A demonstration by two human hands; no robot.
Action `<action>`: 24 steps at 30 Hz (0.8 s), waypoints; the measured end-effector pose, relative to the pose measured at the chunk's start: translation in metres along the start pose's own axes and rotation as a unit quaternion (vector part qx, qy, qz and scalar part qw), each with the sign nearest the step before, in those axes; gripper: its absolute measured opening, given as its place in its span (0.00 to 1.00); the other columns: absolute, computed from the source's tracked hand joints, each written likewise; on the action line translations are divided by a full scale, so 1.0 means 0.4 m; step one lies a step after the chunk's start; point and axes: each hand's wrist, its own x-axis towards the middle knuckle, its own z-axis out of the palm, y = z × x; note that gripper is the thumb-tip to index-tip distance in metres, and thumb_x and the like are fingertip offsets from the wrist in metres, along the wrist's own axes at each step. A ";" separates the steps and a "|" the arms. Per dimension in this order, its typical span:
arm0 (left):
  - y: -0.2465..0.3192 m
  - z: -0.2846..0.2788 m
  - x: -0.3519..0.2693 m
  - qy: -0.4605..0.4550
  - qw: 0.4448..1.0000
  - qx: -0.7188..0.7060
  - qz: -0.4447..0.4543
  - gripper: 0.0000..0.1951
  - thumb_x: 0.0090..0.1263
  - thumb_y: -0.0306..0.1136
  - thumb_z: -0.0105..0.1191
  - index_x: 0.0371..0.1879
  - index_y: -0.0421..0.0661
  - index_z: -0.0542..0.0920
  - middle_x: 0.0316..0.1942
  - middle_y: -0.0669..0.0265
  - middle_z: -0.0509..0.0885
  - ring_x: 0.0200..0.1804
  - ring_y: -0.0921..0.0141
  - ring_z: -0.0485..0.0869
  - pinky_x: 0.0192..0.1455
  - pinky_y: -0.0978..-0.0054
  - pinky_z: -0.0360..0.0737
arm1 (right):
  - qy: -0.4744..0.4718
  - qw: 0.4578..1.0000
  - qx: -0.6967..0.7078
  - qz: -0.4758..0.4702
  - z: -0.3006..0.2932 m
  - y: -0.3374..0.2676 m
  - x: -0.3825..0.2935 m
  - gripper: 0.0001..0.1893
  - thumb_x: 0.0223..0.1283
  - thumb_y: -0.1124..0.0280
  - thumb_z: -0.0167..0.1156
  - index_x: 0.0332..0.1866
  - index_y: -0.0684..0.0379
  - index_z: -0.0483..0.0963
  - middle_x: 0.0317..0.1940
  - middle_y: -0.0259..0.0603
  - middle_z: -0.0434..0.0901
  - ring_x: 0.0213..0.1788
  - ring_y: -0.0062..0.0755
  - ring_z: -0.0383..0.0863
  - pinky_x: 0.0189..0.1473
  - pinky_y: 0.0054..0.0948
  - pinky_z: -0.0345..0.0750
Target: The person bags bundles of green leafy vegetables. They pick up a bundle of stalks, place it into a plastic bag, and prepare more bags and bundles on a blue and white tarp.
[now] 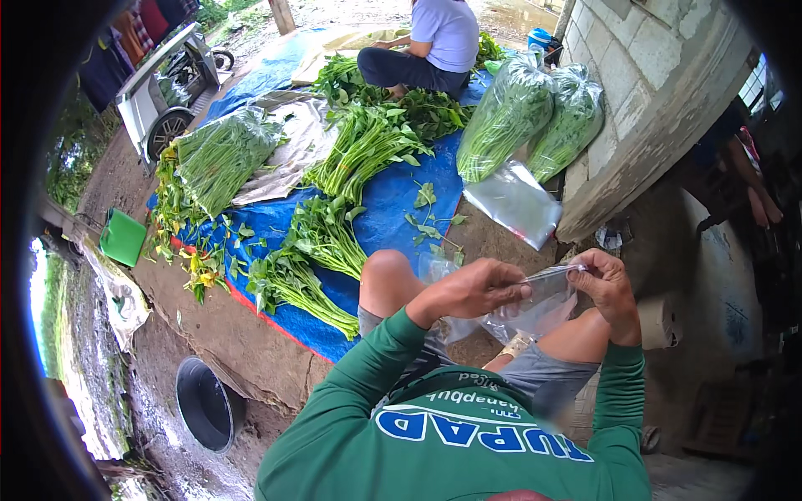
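A clear plastic bag is stretched by its edge between my two hands, above my knees. My left hand pinches one end of the edge, and my right hand pinches the other. The lower part of the bag hangs loose between my legs. Beyond my knees lies a flat stack of clear plastic bags on the ground. Bundles of leafy green stalks lie on a blue tarp at the left of my knees.
Filled plastic bags of greens lean near a block wall. Another filled bag lies on the tarp. A person sits at the tarp's far end. A black tub and a green container stand at the left.
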 end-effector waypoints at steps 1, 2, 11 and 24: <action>-0.005 0.004 -0.008 -0.036 0.994 -0.104 0.017 0.16 0.83 0.41 0.57 0.56 0.41 0.85 0.37 0.65 0.89 0.39 0.75 0.84 0.42 0.72 0.80 | 0.022 1.000 0.009 -0.005 0.001 0.009 0.007 0.06 0.68 0.75 0.71 0.46 0.62 0.83 0.36 0.25 0.83 0.39 0.14 0.79 0.44 0.19 0.76; -0.012 0.009 -0.013 -0.056 0.989 -0.131 0.028 0.15 0.84 0.39 0.57 0.57 0.41 0.86 0.41 0.65 0.90 0.45 0.75 0.85 0.51 0.73 0.82 | 0.019 1.000 0.009 -0.005 0.002 0.015 0.012 0.06 0.68 0.75 0.71 0.46 0.62 0.83 0.36 0.25 0.83 0.39 0.14 0.79 0.44 0.19 0.76; -0.089 0.042 -0.002 0.212 0.961 -0.169 -0.053 0.14 0.75 0.43 0.68 0.40 0.44 0.85 0.33 0.69 0.88 0.31 0.79 0.86 0.30 0.81 0.79 | 0.314 0.851 -0.361 -0.218 0.145 -0.078 0.015 0.08 0.71 0.75 0.69 0.51 0.61 0.81 0.40 0.27 0.83 0.40 0.13 0.79 0.45 0.19 0.77; -0.153 0.131 0.044 0.188 0.933 -0.305 -0.021 0.19 0.72 0.43 0.72 0.32 0.49 0.74 0.30 0.73 0.79 0.32 0.80 0.79 0.33 0.79 0.78 | 0.089 0.988 0.128 0.017 0.244 0.189 -0.074 0.08 0.72 0.77 0.66 0.53 0.62 0.80 0.45 0.37 0.88 0.46 0.23 0.87 0.52 0.24 0.84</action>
